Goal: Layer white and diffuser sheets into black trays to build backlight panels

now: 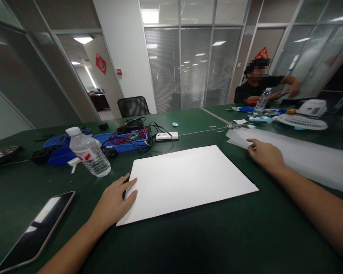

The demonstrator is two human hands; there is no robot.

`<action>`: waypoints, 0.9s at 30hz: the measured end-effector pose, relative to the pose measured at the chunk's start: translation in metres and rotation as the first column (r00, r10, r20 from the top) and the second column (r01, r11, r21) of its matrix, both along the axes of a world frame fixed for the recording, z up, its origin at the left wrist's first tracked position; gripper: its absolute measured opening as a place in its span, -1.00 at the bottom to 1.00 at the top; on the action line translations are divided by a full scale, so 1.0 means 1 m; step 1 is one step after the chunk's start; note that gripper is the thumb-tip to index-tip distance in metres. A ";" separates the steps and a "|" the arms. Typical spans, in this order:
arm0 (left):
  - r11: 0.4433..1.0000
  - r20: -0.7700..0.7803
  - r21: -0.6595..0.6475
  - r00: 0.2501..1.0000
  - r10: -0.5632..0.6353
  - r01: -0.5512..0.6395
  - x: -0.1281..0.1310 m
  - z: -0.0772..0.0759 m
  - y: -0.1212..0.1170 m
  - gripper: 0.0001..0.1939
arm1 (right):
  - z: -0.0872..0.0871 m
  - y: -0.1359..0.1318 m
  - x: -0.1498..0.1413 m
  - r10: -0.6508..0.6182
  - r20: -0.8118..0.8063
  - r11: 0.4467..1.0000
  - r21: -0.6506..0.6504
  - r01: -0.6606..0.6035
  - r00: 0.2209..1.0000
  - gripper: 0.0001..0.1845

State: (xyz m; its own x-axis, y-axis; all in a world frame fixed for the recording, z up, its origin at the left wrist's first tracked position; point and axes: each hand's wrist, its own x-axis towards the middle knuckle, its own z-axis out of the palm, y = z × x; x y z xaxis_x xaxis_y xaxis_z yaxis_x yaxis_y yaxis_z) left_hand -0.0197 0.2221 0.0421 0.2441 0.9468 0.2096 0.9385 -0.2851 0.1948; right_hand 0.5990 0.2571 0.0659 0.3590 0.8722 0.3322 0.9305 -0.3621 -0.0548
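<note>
A large white sheet lies flat on the green table in front of me. My left hand rests at the sheet's near left corner, fingers stretched out and touching its edge. My right hand reaches to the right, palm down, its fingers partly curled on the corner of a stack of thin white paper. Neither hand lifts anything.
A water bottle lies tilted at the left, near blue trays with tangled cables and a white box. A phone lies at the near left. Across the table a person sits by a bottle and a white fan.
</note>
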 end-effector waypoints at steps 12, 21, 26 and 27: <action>1.000 -0.027 0.000 1.000 0.007 -0.007 0.002 -0.001 0.000 -0.32 | -0.001 -0.029 -0.090 0.808 0.280 0.497 0.151 -0.855 0.519 -0.62; 0.999 0.029 0.021 0.999 0.027 -0.028 -0.001 -0.005 0.003 -0.31 | 0.000 -0.027 -0.099 0.846 0.028 0.515 0.213 -0.830 0.532 -0.63; 0.999 0.032 0.022 0.999 0.029 -0.030 -0.001 -0.006 0.005 -0.28 | 0.001 -0.008 -0.044 0.383 -0.011 0.924 0.021 -0.383 0.924 -0.57; 0.999 0.030 0.017 0.999 0.029 -0.029 -0.001 -0.006 0.005 -0.27 | 0.001 -0.005 -0.036 0.343 -0.008 0.939 -0.024 -0.343 0.939 -0.57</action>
State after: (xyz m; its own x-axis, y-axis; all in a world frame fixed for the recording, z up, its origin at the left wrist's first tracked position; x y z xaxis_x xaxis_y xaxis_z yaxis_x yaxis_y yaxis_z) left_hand -0.0208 0.2273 0.0361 0.2102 0.9496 0.2327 0.9402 -0.2616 0.2182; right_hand 0.5630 0.2517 0.0669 0.0379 0.9506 0.3080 0.9983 -0.0226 -0.0530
